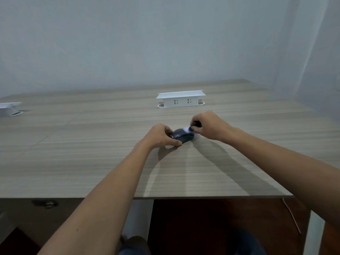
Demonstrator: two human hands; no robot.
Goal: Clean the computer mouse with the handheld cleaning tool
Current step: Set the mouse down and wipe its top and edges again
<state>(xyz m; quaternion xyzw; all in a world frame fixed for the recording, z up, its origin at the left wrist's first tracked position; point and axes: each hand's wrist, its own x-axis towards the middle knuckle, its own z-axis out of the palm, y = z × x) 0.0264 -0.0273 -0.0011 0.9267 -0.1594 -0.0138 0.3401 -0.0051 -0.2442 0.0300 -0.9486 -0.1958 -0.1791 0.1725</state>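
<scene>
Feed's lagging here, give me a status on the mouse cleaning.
Left hand steadying mouse on desk. Right hand holding cleaning tool, white tip on mouse's far end. Nothing in the way.

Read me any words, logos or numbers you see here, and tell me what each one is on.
Computer mouse: pale lettering on its near-left side by the left hand, too small and blurred to read.
White socket box: only socket holes, no lettering visible.
Cleaning tool in the right hand: no visible text.
</scene>
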